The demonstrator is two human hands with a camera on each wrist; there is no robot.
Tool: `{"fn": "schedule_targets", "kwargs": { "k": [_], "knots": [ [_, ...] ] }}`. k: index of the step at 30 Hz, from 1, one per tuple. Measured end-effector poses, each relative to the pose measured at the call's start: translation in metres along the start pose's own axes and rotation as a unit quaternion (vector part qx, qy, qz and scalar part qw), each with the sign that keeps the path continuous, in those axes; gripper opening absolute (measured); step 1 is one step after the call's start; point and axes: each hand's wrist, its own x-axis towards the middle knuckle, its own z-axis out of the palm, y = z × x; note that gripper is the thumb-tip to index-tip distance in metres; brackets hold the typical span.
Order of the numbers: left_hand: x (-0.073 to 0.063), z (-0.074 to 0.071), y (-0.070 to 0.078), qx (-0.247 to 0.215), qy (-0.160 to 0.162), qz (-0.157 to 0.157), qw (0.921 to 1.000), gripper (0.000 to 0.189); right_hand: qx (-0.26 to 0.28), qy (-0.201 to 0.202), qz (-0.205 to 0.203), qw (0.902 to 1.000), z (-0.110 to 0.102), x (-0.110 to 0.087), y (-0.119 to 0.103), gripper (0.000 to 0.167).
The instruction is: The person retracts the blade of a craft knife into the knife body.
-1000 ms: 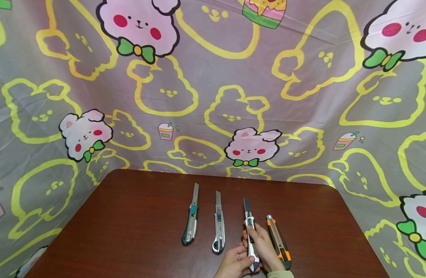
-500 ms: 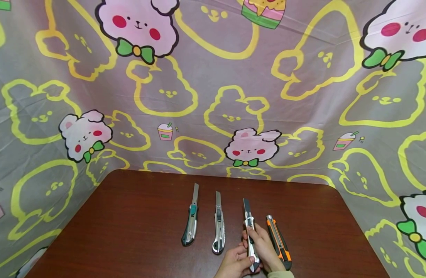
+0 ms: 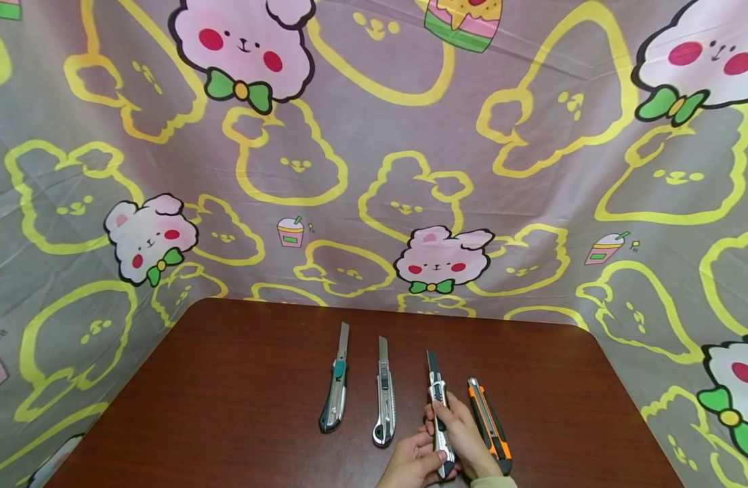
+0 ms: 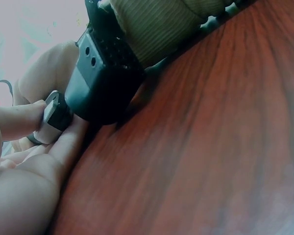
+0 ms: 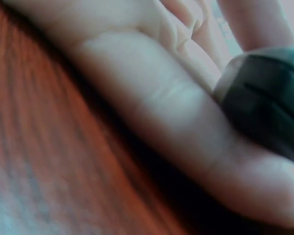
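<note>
A silver-and-white snap-off utility knife with a dark blade out points away from me in the head view. My right hand grips its handle, thumb on the upper side near the slider. Around the butt end, my left hand pinches the handle between thumb and fingers. The dark butt of the utility knife shows between fingers in the left wrist view, and close up in the right wrist view the utility knife rests against a finger. Hands cover most of the handle.
Left of the hands lie a silver utility knife and a green-and-silver one, blades out. An orange-and-black utility knife lies close to the right hand. Patterned cloth hangs behind the brown table.
</note>
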Motion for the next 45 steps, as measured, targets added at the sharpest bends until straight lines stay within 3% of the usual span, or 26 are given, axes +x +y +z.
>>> {"fn": "schedule_targets", "kwargs": {
  "k": [30, 39, 45],
  "knots": [
    [-0.0012, 0.0021, 0.0041, -0.001, 0.02, -0.018, 0.9996, 0.045, 0.011, -0.02, 0.002, 0.9997, -0.0003, -0.0006, -0.0021, 0.032],
    [0.0021, -0.0005, 0.0009, -0.025, -0.003, -0.01, 0.9996, 0.048, 0.079, -0.01, 0.003, 0.9968, -0.0035, 0.0014, -0.0011, 0.035],
    [0.002, -0.0018, -0.0007, -0.033, -0.008, -0.019, 0.9992, 0.046, 0.089, -0.026, 0.006, 0.9957, -0.0054, 0.0006, 0.0007, 0.045]
  ]
}}
